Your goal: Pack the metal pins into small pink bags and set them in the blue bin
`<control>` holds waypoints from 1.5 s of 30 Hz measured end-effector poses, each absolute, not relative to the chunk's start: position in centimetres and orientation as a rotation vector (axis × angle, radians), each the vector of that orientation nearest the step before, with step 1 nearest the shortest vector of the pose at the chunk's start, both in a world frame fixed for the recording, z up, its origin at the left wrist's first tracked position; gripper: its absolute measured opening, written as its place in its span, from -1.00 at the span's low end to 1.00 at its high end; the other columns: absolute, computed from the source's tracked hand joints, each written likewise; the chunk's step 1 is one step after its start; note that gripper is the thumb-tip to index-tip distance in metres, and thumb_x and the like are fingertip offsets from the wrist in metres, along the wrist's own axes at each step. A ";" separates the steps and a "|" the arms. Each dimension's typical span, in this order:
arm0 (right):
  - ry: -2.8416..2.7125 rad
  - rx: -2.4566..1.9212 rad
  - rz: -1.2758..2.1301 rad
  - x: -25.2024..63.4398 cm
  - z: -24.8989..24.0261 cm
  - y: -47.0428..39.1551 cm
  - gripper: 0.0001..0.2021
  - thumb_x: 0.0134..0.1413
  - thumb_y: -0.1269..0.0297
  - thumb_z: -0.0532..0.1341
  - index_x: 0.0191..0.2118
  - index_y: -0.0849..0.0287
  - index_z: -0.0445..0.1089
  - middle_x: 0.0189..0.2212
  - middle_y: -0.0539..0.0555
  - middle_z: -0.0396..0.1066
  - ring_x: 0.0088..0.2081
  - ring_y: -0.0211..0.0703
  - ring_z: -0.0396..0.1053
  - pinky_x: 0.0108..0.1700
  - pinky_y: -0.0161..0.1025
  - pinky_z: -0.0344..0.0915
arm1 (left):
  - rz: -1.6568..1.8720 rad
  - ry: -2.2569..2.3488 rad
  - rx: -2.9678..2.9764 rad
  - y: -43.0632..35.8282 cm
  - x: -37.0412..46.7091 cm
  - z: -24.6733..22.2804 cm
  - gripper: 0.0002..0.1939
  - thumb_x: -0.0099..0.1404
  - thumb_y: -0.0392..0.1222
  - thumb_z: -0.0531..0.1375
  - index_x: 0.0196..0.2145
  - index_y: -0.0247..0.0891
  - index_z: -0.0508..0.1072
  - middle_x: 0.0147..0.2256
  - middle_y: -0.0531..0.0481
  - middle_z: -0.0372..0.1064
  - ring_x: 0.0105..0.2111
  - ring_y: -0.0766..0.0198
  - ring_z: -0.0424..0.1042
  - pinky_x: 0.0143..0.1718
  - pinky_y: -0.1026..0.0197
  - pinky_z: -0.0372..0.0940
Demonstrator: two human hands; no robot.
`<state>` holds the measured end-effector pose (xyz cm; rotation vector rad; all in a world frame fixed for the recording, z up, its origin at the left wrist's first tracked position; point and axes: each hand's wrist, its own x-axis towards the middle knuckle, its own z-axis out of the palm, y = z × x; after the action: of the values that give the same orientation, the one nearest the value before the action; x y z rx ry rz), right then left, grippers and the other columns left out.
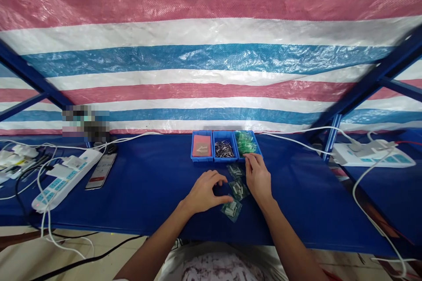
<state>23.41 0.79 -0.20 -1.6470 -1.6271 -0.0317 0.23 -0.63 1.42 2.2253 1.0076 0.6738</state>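
My left hand is open over the table, its thumb and fingers apart. Its thumb tip touches or hovers over the nearest small clear bag, which has pale metallic pieces inside. Two similar packets, a middle bag and a far bag, lie between my hands. My right hand is closed, fingertips at the front edge of the right blue bin. Green-tinted plastic bags fill that bin. Whatever the right fingertips grip, if anything, is hidden.
The middle bin contains many thin metal pieces; the left bin holds a pinkish sheet with small pieces on it. A phone and a power strip lie left. Another power strip with cables is right. Striped sheeting hangs behind.
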 end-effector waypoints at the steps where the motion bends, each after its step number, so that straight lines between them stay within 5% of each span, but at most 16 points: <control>1: -1.643 -1.640 -0.030 23.4 -0.2 0.8 -0.68 0.52 0.24 0.00 0.06 0.07 0.50 0.00 0.18 0.49 -0.20 -0.05 0.53 -0.42 -0.24 0.31 | 0.643 0.993 2.279 -0.7 0.3 1.4 -0.43 0.23 0.29 0.41 0.00 -0.13 0.51 -0.19 -0.04 0.46 -0.17 0.09 0.41 -0.07 0.08 0.26; 5: -1.600 -1.618 -0.038 23.1 0.0 0.5 -0.68 0.51 0.23 0.01 0.12 0.08 0.47 0.06 0.23 0.46 -0.24 -0.06 0.51 -0.44 -0.24 0.30 | 0.586 0.971 2.396 -0.8 0.6 1.2 -0.40 0.24 0.28 0.41 0.09 -0.10 0.49 -0.11 -0.07 0.44 -0.13 0.05 0.40 -0.06 0.06 0.25; 12: -1.781 -1.517 0.072 22.8 -0.5 0.3 -0.78 0.51 0.27 0.04 -0.01 0.09 0.45 -0.16 0.11 0.51 -0.31 -0.12 0.50 -0.31 -0.24 0.34 | 0.669 1.020 2.394 -0.6 0.6 0.9 -0.76 0.50 -0.14 0.23 0.09 -0.10 0.47 -0.05 -0.09 0.42 -0.08 0.08 0.40 -0.03 0.06 0.28; 20: -2.115 -1.453 0.107 21.8 -1.6 0.4 -0.79 0.51 0.27 0.04 -0.06 0.08 0.43 -0.21 0.08 0.47 -0.32 -0.13 0.46 -0.35 -0.26 0.27 | 0.822 1.289 2.362 -0.2 0.5 -0.5 -0.70 0.51 -0.41 0.03 -0.01 -0.16 0.48 -0.07 -0.11 0.42 -0.11 0.09 0.37 -0.07 0.03 0.26; 25: -2.145 -1.387 0.192 21.7 -1.3 0.3 -0.82 0.50 0.28 0.06 -0.05 0.06 0.42 -0.19 0.08 0.47 -0.25 -0.11 0.50 -0.29 -0.26 0.33 | 0.793 1.309 2.378 -0.4 0.7 -0.2 -0.86 0.53 -0.19 0.16 -0.03 -0.14 0.49 -0.05 -0.10 0.41 -0.07 0.05 0.37 -0.07 0.01 0.24; 31: -2.113 -1.401 0.287 21.9 -1.6 0.4 -0.83 0.51 0.27 0.06 -0.01 0.04 0.39 -0.16 0.06 0.48 -0.25 -0.10 0.51 -0.27 -0.24 0.36 | 0.749 1.316 2.379 -0.3 0.6 -0.5 -0.39 0.24 0.30 0.40 0.07 -0.13 0.46 0.03 -0.13 0.41 0.01 -0.07 0.36 -0.03 -0.06 0.23; 42: -2.114 -1.396 0.290 21.9 -1.4 0.4 -0.82 0.52 0.28 0.05 -0.04 0.06 0.41 -0.16 0.07 0.48 -0.25 -0.12 0.50 -0.24 -0.24 0.35 | 0.825 1.298 2.334 -0.2 0.4 -0.7 -0.67 0.48 0.05 0.27 0.09 -0.13 0.46 0.00 -0.09 0.45 0.02 0.01 0.37 0.03 -0.03 0.26; 45: -2.105 -1.386 0.278 21.9 -1.4 0.4 -0.80 0.52 0.27 0.04 -0.04 0.06 0.42 -0.17 0.08 0.49 -0.25 -0.12 0.51 -0.24 -0.24 0.35 | 0.791 1.301 2.357 -0.4 0.5 -0.3 -0.61 0.46 0.13 0.27 0.10 -0.12 0.46 0.02 -0.09 0.43 0.03 0.00 0.38 0.03 -0.03 0.26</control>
<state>21.93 0.36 -1.40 -1.3856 -2.1053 0.2781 0.46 -0.35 -0.33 2.3566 1.3007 0.7908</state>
